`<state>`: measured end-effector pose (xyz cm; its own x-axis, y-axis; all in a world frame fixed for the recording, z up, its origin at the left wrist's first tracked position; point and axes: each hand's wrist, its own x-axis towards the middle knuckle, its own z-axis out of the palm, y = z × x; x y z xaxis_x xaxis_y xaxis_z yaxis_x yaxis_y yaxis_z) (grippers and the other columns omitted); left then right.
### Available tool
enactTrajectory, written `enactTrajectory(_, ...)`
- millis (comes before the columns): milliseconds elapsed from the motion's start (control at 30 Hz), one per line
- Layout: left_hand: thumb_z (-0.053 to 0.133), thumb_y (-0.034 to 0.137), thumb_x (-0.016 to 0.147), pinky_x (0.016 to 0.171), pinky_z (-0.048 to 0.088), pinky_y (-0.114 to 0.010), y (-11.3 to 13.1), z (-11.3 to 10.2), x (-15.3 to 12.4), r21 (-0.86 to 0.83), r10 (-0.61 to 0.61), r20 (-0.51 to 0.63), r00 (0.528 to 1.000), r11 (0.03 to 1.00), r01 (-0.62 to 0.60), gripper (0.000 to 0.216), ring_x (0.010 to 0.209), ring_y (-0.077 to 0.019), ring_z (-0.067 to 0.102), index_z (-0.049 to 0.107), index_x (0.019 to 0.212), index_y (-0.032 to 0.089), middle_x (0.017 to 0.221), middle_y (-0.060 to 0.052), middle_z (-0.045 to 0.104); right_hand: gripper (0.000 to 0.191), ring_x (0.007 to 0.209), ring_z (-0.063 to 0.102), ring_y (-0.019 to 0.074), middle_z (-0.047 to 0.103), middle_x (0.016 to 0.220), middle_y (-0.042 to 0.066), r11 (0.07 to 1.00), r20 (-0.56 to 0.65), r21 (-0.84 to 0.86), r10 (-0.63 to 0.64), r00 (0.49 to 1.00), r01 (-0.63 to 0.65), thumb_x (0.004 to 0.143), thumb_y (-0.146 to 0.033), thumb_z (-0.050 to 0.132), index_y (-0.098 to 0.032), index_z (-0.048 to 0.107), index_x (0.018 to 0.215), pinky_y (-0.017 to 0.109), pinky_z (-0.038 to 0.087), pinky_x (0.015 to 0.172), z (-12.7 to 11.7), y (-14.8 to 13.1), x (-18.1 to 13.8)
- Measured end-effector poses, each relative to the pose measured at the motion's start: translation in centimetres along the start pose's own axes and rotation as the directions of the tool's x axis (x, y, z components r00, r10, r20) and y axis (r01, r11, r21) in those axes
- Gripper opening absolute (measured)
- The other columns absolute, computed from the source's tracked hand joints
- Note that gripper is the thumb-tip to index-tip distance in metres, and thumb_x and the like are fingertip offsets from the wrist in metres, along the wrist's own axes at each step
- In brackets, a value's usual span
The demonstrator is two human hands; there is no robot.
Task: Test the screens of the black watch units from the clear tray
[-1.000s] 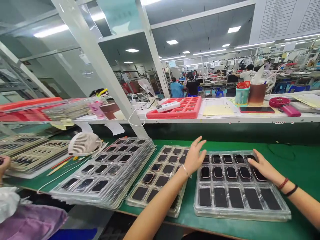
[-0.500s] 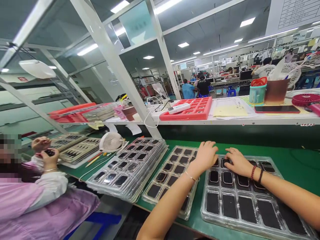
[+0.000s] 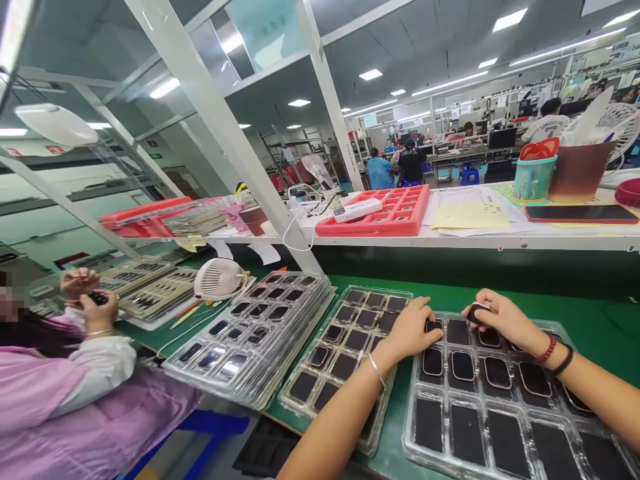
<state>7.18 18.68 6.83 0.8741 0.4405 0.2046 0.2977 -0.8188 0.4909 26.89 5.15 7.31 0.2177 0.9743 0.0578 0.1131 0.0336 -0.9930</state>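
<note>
Right hand [image 3: 510, 323], right of center, has thumb and fingers closed in a pinch on a small dark screen [image 3: 479, 313], raised just over the back row of the near clear tray [image 3: 411, 427], lower right of frame. Left hand [image 3: 411, 328] is half-curled at that tray's back left corner, thumb against a seated screen [image 3: 436, 325]; cannot tell if it grips it. More framed screens sit in the tray's next row; front row shows bare dark pads. Red bracelet [image 3: 547, 350] and black band [image 3: 565, 359] on right wrist, silver bracelet [image 3: 376, 370] on left. Second clear tray [image 3: 287, 397] lies lower center, partly under the left forearm, a few screens in it. Tall stack of clear trays [image 3: 295, 353] left of that, white fan [image 3: 219, 279] just behind it, all on the green tabletop [image 3: 450, 293]. White shelf [image 3: 450, 242] crosses mid-frame with red tray [image 3: 370, 229], teal cup [image 3: 535, 180], brown pot [image 3: 580, 172] and phone [image 3: 583, 214]. Co-worker in pink [image 3: 95, 413], lower left, holds something small and dark.
</note>
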Motion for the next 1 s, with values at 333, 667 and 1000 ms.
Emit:
enactTrajectory(333, 0.061, 0.034, 0.076, 0.044, 0.035, -0.019, 1.7, 2.7, 3.2, -0.856, -0.172, 0.052, 0.984, 0.5, 0.133, 0.027, 0.041, -0.007, 0.05, 0.049, 0.091, 0.015, 0.072, -0.003, 0.065, 0.031, 0.048, 0.052, 0.006, 0.066, 0.083, 0.006, 0.986, 0.28, -0.082, 0.164, 0.946, -0.147, 0.084, -0.043, 0.058, -0.014, 0.051, 0.093, 0.017, 0.042, 0.043, -1.6, 0.1, 0.2)
enactTrajectory(667, 0.052, 0.029, 0.085, 0.056, 0.045, -0.021, 1.9, 2.7, 3.5, -0.952, -0.192, 0.222, 0.956, 0.17, 0.255, 0.04, 0.069, -0.0175, 0.068, 0.053, 0.122, 0.014, 0.101, -0.014, 0.067, 0.034, 0.065, 0.063, 0.0113, 0.067, 0.098, 0.008, 0.89, 0.227, 0.315, 0.267, 0.937, -0.33, 0.081, -0.029, 0.067, -0.019, 0.056, 0.111, 0.019, 0.056, 0.055, -3.9, 1.1, 0.7)
enactTrajectory(1000, 0.066, 0.035, 0.079, 0.057, 0.046, -0.02, 0.9, 2.1, 5.2, -0.954, -0.023, 0.299, 0.954, -0.036, 0.298, 0.044, 0.07, -0.0149, 0.066, 0.057, 0.118, 0.017, 0.096, -0.009, 0.067, 0.029, 0.078, 0.065, 0.013, 0.066, 0.106, 0.004, 0.805, 0.072, 0.55, 0.219, 0.973, -0.222, 0.085, -0.028, 0.061, -0.025, 0.061, 0.114, 0.023, 0.058, 0.07, -3.3, 0.1, -1.3)
